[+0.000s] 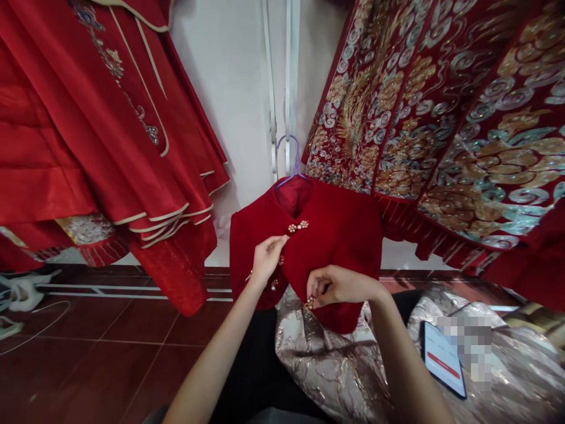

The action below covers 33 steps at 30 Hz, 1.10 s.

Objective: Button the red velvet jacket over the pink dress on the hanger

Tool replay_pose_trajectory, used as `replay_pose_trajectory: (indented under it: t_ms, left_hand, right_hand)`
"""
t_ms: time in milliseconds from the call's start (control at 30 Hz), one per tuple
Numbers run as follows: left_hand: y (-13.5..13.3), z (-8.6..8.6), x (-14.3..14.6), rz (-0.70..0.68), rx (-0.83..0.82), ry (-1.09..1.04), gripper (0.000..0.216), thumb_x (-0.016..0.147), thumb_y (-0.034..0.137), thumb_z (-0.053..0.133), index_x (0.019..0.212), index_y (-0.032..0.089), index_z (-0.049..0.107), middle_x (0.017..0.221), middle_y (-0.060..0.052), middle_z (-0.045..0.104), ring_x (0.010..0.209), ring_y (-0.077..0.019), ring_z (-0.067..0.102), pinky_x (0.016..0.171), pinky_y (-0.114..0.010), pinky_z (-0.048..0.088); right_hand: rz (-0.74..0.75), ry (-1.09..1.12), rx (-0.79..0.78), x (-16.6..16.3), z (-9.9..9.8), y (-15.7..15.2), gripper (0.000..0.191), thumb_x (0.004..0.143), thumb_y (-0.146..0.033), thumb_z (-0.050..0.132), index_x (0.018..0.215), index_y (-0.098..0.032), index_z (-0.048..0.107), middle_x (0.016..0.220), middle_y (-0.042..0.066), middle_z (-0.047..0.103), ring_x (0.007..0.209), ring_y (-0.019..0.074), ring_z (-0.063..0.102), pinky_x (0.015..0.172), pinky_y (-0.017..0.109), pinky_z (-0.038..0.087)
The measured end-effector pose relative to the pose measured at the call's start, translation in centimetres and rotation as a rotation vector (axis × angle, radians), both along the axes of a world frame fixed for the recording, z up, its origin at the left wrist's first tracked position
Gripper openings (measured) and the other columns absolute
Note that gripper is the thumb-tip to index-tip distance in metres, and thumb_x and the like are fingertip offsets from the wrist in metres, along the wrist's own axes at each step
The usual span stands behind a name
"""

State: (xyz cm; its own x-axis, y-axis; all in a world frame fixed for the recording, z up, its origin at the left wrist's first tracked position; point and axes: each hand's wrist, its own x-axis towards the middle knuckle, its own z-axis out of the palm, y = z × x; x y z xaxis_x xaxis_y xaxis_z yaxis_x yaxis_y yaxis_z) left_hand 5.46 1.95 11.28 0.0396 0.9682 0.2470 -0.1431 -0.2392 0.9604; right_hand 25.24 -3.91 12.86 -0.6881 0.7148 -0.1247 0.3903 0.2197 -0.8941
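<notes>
A short red velvet jacket (344, 235) hangs in front of me on a purple hanger (295, 168). Its neck is fastened with a jewelled gold flower clasp (299, 226); below that, the front edges part. My left hand (267, 259) pinches the front edge just under this clasp. Lower on the other front panel, my right hand (338, 284) is closed, fingertips gripping a second jewelled clasp (309, 303) at the panel's edge. More jewelled fastenings (275, 284) show on the left panel, beside my left forearm.
Red garments with cream piping (132, 147) hang at left, and a heavily embroidered red garment (432, 118) at right. White rack poles (288, 76) stand behind the jacket. Shiny silver-pink brocade (326, 365) lies below, with a phone (444, 359) on it. White shoes (25, 294) are at far left.
</notes>
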Motion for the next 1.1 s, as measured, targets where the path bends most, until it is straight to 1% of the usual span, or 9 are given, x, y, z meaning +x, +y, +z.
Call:
replay_pose_trajectory:
  t_ms: [267, 433, 533, 700, 767, 867, 933, 1000, 1100]
  left_hand:
    - [2.7, 4.2, 1.1, 0.072, 0.562, 0.841, 0.017, 0.082, 0.034, 0.059, 0.093, 0.023, 0.068, 0.086, -0.006, 0.056, 0.091, -0.0224, 0.05, 0.078, -0.03, 0.043]
    - [3.1, 5.5, 0.7, -0.053, 0.727, 0.926, 0.011, 0.082, 0.028, 0.058, 0.087, 0.022, 0.065, 0.096, -0.007, 0.057, 0.098, -0.0236, 0.048, 0.099, -0.041, 0.032]
    - [3.1, 6.0, 0.8, -0.171, 0.659, 0.761, 0.004, 0.075, 0.023, 0.062, 0.078, 0.022, 0.065, 0.09, -0.006, 0.061, 0.101, -0.0237, 0.05, 0.109, -0.043, 0.021]
    - [3.8, 5.8, 1.5, -0.25, 0.389, 0.42, 0.009, 0.065, 0.018, 0.069, 0.065, 0.024, 0.062, 0.073, -0.005, 0.062, 0.096, -0.023, 0.057, 0.111, -0.036, 0.025]
    - [4.2, 5.6, 1.6, -0.226, 0.378, 0.386, 0.012, 0.062, 0.019, 0.073, 0.065, 0.024, 0.062, 0.073, -0.005, 0.064, 0.092, -0.023, 0.06, 0.108, -0.035, 0.029]
    - [4.7, 5.4, 1.4, -0.161, 0.321, 0.393, 0.015, 0.06, 0.017, 0.074, 0.067, 0.022, 0.062, 0.071, -0.006, 0.065, 0.088, -0.0247, 0.063, 0.103, -0.035, 0.033]
    - [4.8, 5.7, 0.9, -0.098, 0.254, 0.492, 0.013, 0.061, 0.014, 0.071, 0.062, 0.02, 0.06, 0.063, -0.007, 0.063, 0.09, -0.0275, 0.063, 0.1, -0.035, 0.034]
    - [4.9, 6.1, 0.1, -0.028, 0.263, 0.755, 0.018, 0.063, 0.012, 0.067, 0.052, 0.018, 0.054, 0.058, -0.01, 0.06, 0.092, -0.0315, 0.062, 0.095, -0.038, 0.035]
    - [5.3, 6.8, -1.2, 0.097, 0.381, 1.242, 0.028, 0.068, 0.013, 0.063, 0.044, 0.016, 0.049, 0.061, -0.016, 0.062, 0.089, -0.0358, 0.062, 0.086, -0.042, 0.036]
  right_hand:
    - [-0.02, -0.055, -0.074, 1.9, 0.6, -0.5, 0.026, 0.071, -0.03, 0.073, 0.092, -0.015, 0.068, 0.079, 0.003, 0.068, 0.073, 0.0124, 0.061, 0.069, 0.025, 0.048]
    - [-0.047, -0.007, -0.055, 2.8, 1.0, -0.6, 0.037, 0.073, -0.038, 0.071, 0.102, -0.016, 0.065, 0.087, 0.005, 0.07, 0.082, 0.0151, 0.064, 0.077, 0.029, 0.05]
    - [-0.21, 0.077, 0.1, 2.7, 1.3, -0.4, 0.037, 0.079, -0.043, 0.064, 0.105, -0.017, 0.063, 0.096, 0.007, 0.069, 0.091, 0.0176, 0.064, 0.085, 0.034, 0.05]
    - [-0.729, 0.307, 0.676, 0.0, 2.2, 0.7, 0.033, 0.086, -0.042, 0.056, 0.11, -0.02, 0.058, 0.122, 0.01, 0.058, 0.119, 0.0209, 0.051, 0.107, 0.039, 0.036]
    - [-0.757, 0.382, 0.788, -2.0, 3.0, 1.6, 0.04, 0.089, -0.043, 0.051, 0.122, -0.021, 0.051, 0.133, 0.011, 0.05, 0.128, 0.0199, 0.043, 0.111, 0.038, 0.031]
    - [-0.594, 0.384, 0.728, -5.1, 4.0, 3.6, 0.055, 0.092, -0.05, 0.038, 0.138, -0.021, 0.033, 0.147, 0.01, 0.035, 0.139, 0.0184, 0.029, 0.114, 0.036, 0.027]
    - [-0.65, 0.23, 0.624, -6.7, 4.2, 5.0, 0.071, 0.089, -0.058, 0.037, 0.144, -0.014, 0.024, 0.15, 0.017, 0.026, 0.143, 0.0258, 0.017, 0.115, 0.044, 0.021]
    - [-0.842, 0.033, 0.556, -7.4, 3.8, 6.0, 0.089, 0.085, -0.063, 0.042, 0.143, 0.0, 0.019, 0.148, 0.03, 0.02, 0.142, 0.0379, 0.011, 0.112, 0.054, 0.016]
    - [-1.074, -0.179, 0.65, -7.0, 2.8, 6.7, 0.098, 0.081, -0.061, 0.048, 0.139, 0.011, 0.014, 0.141, 0.041, 0.021, 0.135, 0.0495, 0.018, 0.106, 0.062, 0.016]
